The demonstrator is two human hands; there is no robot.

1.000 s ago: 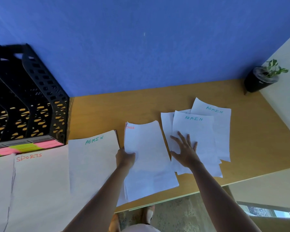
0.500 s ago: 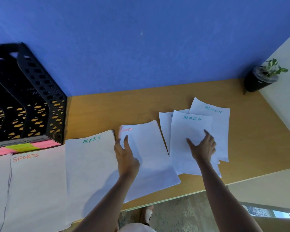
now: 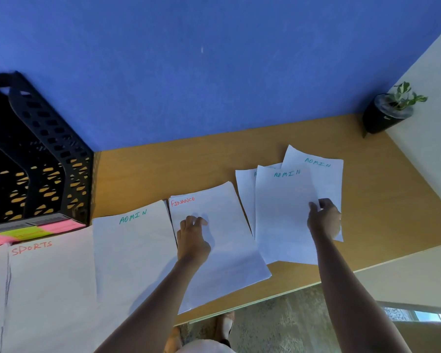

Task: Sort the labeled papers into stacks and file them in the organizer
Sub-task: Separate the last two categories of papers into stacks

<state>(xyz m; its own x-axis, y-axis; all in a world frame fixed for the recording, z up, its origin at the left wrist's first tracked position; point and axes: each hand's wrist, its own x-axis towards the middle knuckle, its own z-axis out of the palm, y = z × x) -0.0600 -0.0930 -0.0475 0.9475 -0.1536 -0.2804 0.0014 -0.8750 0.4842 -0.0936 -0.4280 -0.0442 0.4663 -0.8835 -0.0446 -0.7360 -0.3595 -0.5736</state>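
A FINANCE stack (image 3: 224,240) lies at the desk's middle, and my left hand (image 3: 192,240) rests flat on it with fingers spread. To its left lie an ADMIN stack (image 3: 130,248) and a SPORTS stack (image 3: 49,284). On the right is a loose pile of ADMIN sheets (image 3: 326,179); my right hand (image 3: 323,220) pinches the right edge of the top ADMIN sheet (image 3: 283,215). The black mesh organizer (image 3: 36,159) stands at the far left with pink and yellow labels on its front.
A small potted plant (image 3: 390,110) sits in the far right corner of the wooden desk (image 3: 382,205). A blue wall runs behind the desk. The desk's front edge is near my body, with my feet below it.
My left hand laid the FINANCE sheet down onto its stack and now rests on it. My right hand slid right across the top ADMIN sheet and gripped its right edge.
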